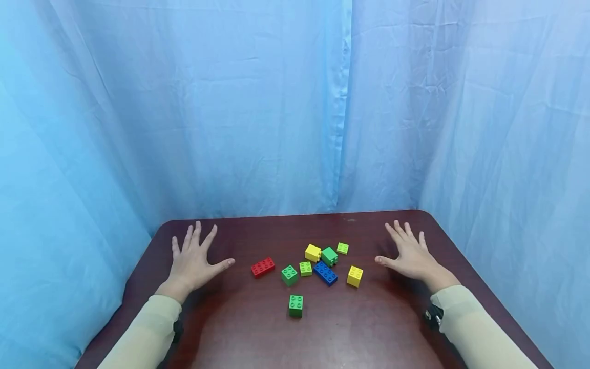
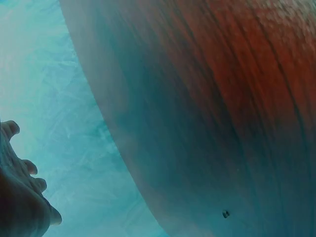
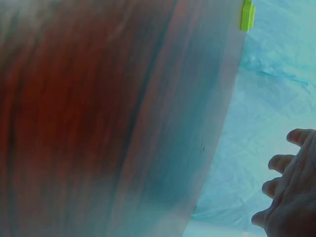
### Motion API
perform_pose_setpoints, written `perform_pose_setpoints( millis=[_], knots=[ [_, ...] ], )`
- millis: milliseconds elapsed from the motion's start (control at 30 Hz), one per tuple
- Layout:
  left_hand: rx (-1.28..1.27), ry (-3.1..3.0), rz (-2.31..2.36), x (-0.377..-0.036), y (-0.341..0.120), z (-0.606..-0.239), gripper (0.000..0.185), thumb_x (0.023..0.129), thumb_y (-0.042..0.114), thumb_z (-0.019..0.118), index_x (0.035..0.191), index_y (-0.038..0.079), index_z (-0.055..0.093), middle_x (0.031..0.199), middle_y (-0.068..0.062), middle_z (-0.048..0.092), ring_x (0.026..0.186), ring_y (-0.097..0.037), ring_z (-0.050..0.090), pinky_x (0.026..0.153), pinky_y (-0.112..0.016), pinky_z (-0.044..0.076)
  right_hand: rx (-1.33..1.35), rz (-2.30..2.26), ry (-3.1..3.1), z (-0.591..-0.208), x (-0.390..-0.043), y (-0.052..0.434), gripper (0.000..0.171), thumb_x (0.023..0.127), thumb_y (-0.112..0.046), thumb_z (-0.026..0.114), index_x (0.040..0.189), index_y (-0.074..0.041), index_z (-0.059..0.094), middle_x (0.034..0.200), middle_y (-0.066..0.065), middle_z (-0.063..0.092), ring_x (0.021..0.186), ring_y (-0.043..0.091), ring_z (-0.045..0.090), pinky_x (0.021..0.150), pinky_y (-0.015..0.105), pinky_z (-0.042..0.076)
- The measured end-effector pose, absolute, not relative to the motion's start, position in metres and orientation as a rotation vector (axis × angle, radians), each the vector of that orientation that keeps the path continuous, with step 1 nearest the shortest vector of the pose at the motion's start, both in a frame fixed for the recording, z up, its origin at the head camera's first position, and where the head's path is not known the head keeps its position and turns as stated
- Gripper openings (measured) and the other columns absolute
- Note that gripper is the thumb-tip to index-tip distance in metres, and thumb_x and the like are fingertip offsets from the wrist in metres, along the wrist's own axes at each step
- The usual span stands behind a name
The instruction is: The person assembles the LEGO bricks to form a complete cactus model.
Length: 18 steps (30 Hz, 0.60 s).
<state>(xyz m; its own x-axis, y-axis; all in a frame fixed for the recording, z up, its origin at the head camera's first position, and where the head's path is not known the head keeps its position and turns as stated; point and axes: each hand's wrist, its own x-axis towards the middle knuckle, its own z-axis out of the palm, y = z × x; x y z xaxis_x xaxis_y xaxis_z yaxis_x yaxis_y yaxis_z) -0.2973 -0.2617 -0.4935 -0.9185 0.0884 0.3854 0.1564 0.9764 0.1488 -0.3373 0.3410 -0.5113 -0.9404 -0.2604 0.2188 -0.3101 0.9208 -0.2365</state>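
Observation:
My left hand (image 1: 191,264) is spread at the left of the table, fingers straight, holding nothing; the red brick (image 1: 262,267) lies nearest to it. On the right, my right hand (image 1: 412,259) is likewise spread with nothing in it, and a yellow brick (image 1: 354,276) is closest. Between the hands lie a blue brick (image 1: 325,273), a green brick (image 1: 289,275) and a lime brick (image 1: 306,268). Behind the blue one, another yellow brick (image 1: 313,252) and a green brick (image 1: 329,256) rest on their sides. A further green brick (image 1: 296,305) sits nearer the front.
A second lime brick (image 1: 342,248) lies toward the back; a lime brick (image 3: 247,16) also shows at the top of the right wrist view. The dark red-brown table (image 1: 249,328) has rounded far corners. Blue curtains (image 1: 249,113) hang behind it and along both sides.

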Motion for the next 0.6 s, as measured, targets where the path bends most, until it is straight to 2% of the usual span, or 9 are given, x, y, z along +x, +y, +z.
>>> perform_pose_setpoints(
  millis=[133,300,433,600],
  knots=[
    [-0.196,-2.735,-0.306,-0.297,-0.262,-0.494,0.110,0.067,0.087,0.050,0.154,0.023,0.026,0.158,-0.019,0.014,0.142,-0.040,0.015,0.108,-0.065,0.000,0.444,0.409,-2.882,-0.511,-0.337,0.339,0.108,0.076,-0.076,0.058,0.155,-0.016,0.017,0.159,0.016,0.011,0.145,0.037,0.001,0.105,0.065,-0.013],
    [-0.216,-2.748,-0.439,-0.295,-0.259,-0.497,0.106,0.071,0.083,0.055,0.154,0.025,0.024,0.158,-0.015,0.016,0.140,-0.041,0.022,0.108,-0.062,0.018,0.480,0.456,-2.791,-0.511,-0.337,0.333,0.095,0.077,-0.072,0.061,0.149,-0.015,0.036,0.154,0.014,0.030,0.140,0.037,0.025,0.110,0.058,-0.007],
    [-0.246,-2.767,-0.574,-0.292,-0.253,-0.500,0.099,0.075,0.077,0.057,0.154,0.028,0.023,0.158,-0.012,0.019,0.139,-0.040,0.024,0.099,-0.065,0.033,0.528,0.521,-2.727,-0.507,-0.335,0.324,0.079,0.080,-0.066,0.064,0.139,-0.014,0.052,0.143,0.011,0.046,0.131,0.034,0.039,0.111,0.059,0.009],
    [-0.310,-2.778,-0.727,-0.283,-0.238,-0.497,0.085,0.080,0.064,0.065,0.148,0.022,0.038,0.151,-0.009,0.031,0.136,-0.034,0.030,0.099,-0.060,0.037,0.562,0.599,-2.727,-0.500,-0.326,0.302,0.056,0.084,-0.054,0.068,0.128,-0.021,0.061,0.121,0.001,0.058,0.116,0.028,0.051,0.099,0.058,0.032]
  ],
)
